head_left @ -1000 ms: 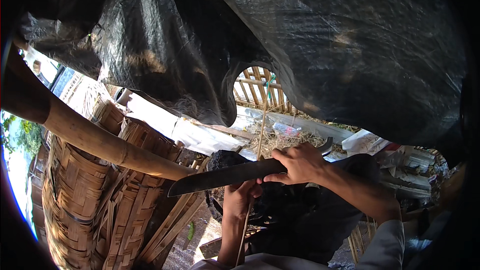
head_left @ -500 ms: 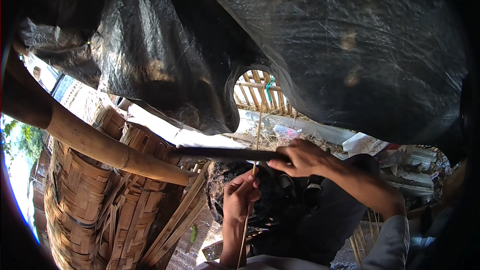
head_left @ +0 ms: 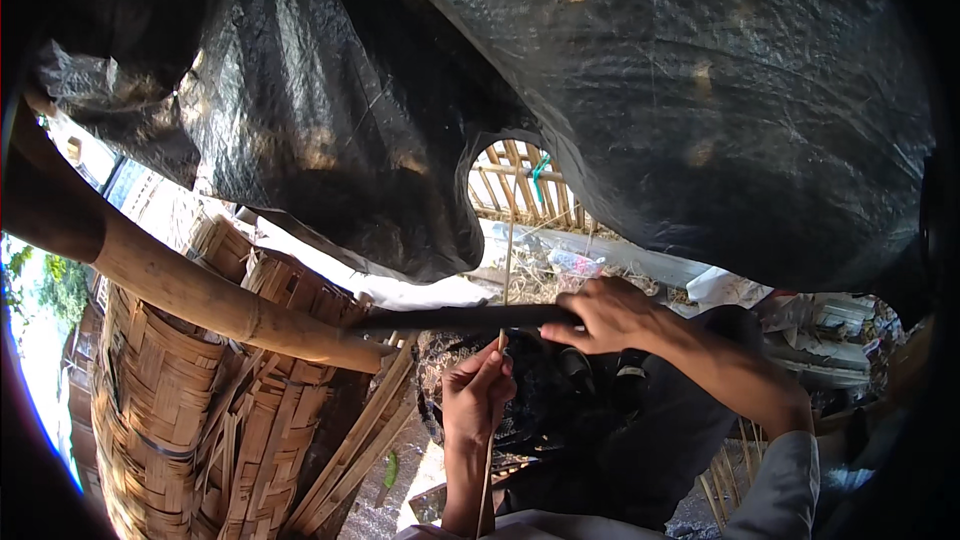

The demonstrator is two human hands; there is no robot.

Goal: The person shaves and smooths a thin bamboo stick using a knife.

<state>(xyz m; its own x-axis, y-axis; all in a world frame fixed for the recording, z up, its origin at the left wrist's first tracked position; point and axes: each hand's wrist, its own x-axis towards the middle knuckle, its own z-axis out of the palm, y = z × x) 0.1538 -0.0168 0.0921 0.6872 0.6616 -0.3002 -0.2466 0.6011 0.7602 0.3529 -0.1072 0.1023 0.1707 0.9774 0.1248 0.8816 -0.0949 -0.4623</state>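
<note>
My left hand [head_left: 477, 392] pinches a thin bamboo strip [head_left: 510, 250] between thumb and fingers. The strip runs upward past the hand toward the gap in the black sheet, and its lower part [head_left: 487, 485] passes down along my forearm. My right hand [head_left: 605, 318] is closed round the right end of a long dark knife [head_left: 450, 319]. This lies level across the strip, just above my left fingertips. Its left end reaches a thick bamboo pole [head_left: 250, 321]. Whether the edge cuts into the strip cannot be made out.
Black plastic sheeting [head_left: 700, 120] hangs low ahead. Woven bamboo baskets [head_left: 160, 390] and loose split slats [head_left: 360, 440] stand at the left under the pole. Beyond the gap is a bamboo fence [head_left: 515, 180]; rubble and litter [head_left: 825, 335] lie at the right.
My left hand has shifted slightly left and down, and the strip has moved left with it. The knife sits slightly lower; my right hand has barely moved.
</note>
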